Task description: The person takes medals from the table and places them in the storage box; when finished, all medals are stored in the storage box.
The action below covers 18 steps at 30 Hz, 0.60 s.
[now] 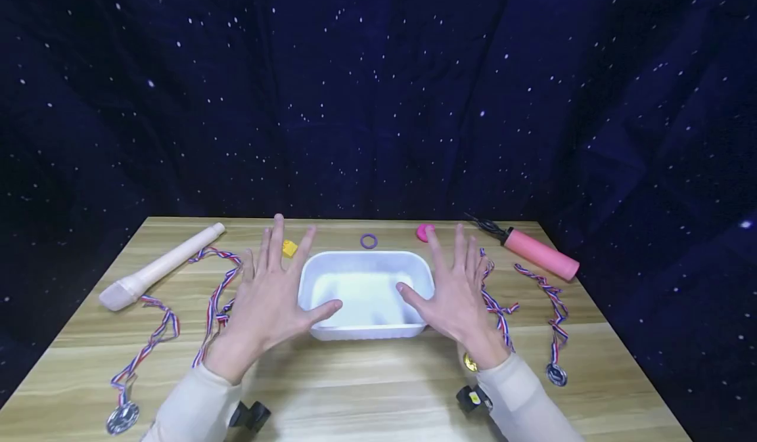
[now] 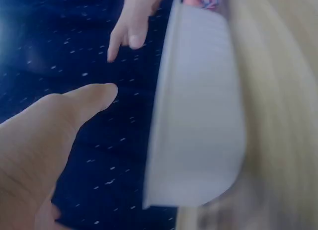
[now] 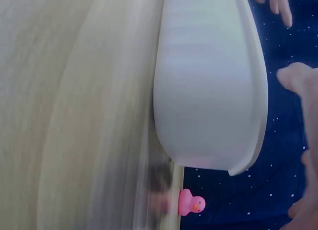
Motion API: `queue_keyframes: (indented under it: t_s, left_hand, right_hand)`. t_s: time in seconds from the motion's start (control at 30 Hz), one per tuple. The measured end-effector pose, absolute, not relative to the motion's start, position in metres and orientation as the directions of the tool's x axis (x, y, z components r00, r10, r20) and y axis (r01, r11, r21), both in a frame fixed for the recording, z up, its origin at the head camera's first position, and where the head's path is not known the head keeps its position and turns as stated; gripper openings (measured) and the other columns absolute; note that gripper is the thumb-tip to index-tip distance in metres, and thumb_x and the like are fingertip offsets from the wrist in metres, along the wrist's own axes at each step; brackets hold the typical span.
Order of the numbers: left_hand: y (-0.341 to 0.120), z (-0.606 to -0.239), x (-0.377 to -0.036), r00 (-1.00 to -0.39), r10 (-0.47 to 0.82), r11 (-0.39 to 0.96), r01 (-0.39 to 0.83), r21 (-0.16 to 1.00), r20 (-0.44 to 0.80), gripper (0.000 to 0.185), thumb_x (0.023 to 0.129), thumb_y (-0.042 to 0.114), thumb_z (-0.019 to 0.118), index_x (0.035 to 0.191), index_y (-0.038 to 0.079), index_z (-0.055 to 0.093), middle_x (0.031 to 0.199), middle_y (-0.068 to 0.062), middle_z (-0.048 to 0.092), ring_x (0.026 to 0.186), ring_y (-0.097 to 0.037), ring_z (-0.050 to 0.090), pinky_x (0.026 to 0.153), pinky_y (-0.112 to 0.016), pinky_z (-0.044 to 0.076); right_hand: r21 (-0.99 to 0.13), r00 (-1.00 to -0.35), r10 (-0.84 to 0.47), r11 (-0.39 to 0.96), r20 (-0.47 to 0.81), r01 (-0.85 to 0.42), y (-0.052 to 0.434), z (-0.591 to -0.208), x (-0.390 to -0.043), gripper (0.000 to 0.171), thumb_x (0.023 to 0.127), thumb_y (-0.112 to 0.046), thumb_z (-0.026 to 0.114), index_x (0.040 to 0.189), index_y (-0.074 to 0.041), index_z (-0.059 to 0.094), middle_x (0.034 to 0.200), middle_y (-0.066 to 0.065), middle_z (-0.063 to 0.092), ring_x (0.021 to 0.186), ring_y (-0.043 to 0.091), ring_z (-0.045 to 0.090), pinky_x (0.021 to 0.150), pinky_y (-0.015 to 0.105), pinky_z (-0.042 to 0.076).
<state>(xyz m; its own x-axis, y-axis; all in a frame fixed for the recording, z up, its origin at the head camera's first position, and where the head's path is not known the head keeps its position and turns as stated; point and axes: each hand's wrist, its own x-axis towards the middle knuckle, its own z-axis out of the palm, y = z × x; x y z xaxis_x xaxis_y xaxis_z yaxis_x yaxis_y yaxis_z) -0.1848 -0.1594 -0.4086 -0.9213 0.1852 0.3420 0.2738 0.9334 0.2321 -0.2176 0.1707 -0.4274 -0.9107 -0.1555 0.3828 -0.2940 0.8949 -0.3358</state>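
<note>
A white plastic basin stands in the middle of the wooden table, its inside bare. Both hands are held above its two sides with fingers spread and nothing in them. My left hand is over the left end, its thumb reaching across the rim in the head view. Over the right end is my right hand, thumb likewise overlapping the basin. From the left wrist, the thumb shows apart from the basin wall. The right wrist view also has a gap between thumb and basin.
A pale microphone lies at left, near striped ribbons and a silver medal. Behind the basin are a yellow block, a purple ring and a pink rubber duck. At right lie a pink hand pump, a gold medal and another silver medal.
</note>
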Motion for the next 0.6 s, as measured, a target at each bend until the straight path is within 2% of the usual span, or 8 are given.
queue_keyframes:
  t_s: [0.07, 0.17, 0.27, 0.4, 0.47, 0.53, 0.6]
  left_hand:
    - [-0.167, -0.4, -0.181, -0.916, 0.188, 0.908, 0.299, 0.292, 0.354, 0.129, 0.084, 0.085, 0.077, 0.18, 0.036, 0.007, 0.187, -0.017, -0.009, 0.162, -0.06, 0.026, 0.122, -0.086, 0.029]
    - [-0.18, -0.393, -0.174, -0.904, 0.188, 0.873, 0.333, 0.357, 0.384, 0.125, 0.085, 0.076, 0.083, 0.18, 0.034, 0.014, 0.186, -0.017, 0.011, 0.152, -0.062, 0.044, 0.107, -0.087, 0.046]
    - [-0.192, -0.39, -0.167, -0.885, 0.194, 0.839, 0.374, 0.395, 0.423, 0.118, 0.085, 0.065, 0.09, 0.178, 0.032, 0.025, 0.183, -0.018, 0.027, 0.151, -0.057, 0.048, 0.098, -0.087, 0.051]
    - [-0.207, -0.393, -0.156, -0.85, 0.218, 0.783, 0.446, 0.434, 0.48, 0.111, 0.085, 0.048, 0.096, 0.175, 0.03, 0.035, 0.175, -0.017, 0.042, 0.148, -0.053, 0.053, 0.103, -0.081, 0.053]
    - [-0.214, -0.396, -0.149, -0.837, 0.23, 0.747, 0.479, 0.461, 0.497, 0.107, 0.084, 0.04, 0.099, 0.173, 0.029, 0.04, 0.171, -0.012, 0.048, 0.145, -0.046, 0.057, 0.106, -0.07, 0.058]
    - [-0.221, -0.4, -0.143, -0.824, 0.242, 0.706, 0.512, 0.489, 0.512, 0.103, 0.083, 0.032, 0.101, 0.17, 0.025, 0.046, 0.166, -0.008, 0.054, 0.141, -0.037, 0.061, 0.108, -0.047, 0.062]
    - [-0.228, -0.406, -0.137, -0.817, 0.25, 0.668, 0.534, 0.518, 0.521, 0.101, 0.082, 0.024, 0.102, 0.168, 0.023, 0.05, 0.161, -0.003, 0.059, 0.135, -0.026, 0.065, 0.106, -0.025, 0.059]
  right_hand:
    - [-0.397, -0.888, -0.148, 0.854, 0.435, -0.337, 0.173, -0.424, -0.219, 0.115, 0.091, -0.067, 0.078, 0.18, -0.03, 0.016, 0.183, 0.029, 0.005, 0.166, 0.06, 0.009, 0.13, 0.083, 0.013]
    - [-0.502, -0.866, -0.125, 0.771, 0.484, -0.392, 0.176, -0.42, -0.22, 0.113, 0.093, -0.053, 0.082, 0.18, -0.023, 0.016, 0.182, 0.026, 0.019, 0.166, 0.053, 0.022, 0.131, 0.077, 0.025]
    - [-0.599, -0.868, -0.081, 0.692, 0.489, -0.402, 0.18, -0.419, -0.218, 0.111, 0.095, -0.046, 0.083, 0.179, -0.018, 0.016, 0.181, 0.019, 0.028, 0.165, 0.044, 0.031, 0.131, 0.07, 0.032]
    - [-0.704, -0.883, -0.043, 0.586, 0.467, -0.401, 0.185, -0.423, -0.214, 0.106, 0.098, -0.036, 0.083, 0.178, -0.014, 0.017, 0.18, 0.016, 0.033, 0.164, 0.037, 0.036, 0.134, 0.059, 0.033]
    - [-0.752, -0.89, -0.037, 0.52, 0.455, -0.406, 0.186, -0.426, -0.213, 0.103, 0.099, -0.03, 0.083, 0.178, -0.014, 0.018, 0.179, 0.015, 0.034, 0.164, 0.035, 0.037, 0.135, 0.053, 0.033]
    - [-0.793, -0.892, -0.045, 0.439, 0.45, -0.422, 0.187, -0.429, -0.211, 0.102, 0.1, -0.024, 0.083, 0.178, -0.014, 0.018, 0.179, 0.015, 0.035, 0.165, 0.033, 0.036, 0.137, 0.048, 0.031]
    - [-0.824, -0.886, -0.059, 0.344, 0.459, -0.45, 0.187, -0.434, -0.209, 0.1, 0.1, -0.017, 0.082, 0.177, -0.012, 0.019, 0.178, 0.015, 0.035, 0.165, 0.033, 0.035, 0.137, 0.043, 0.03]
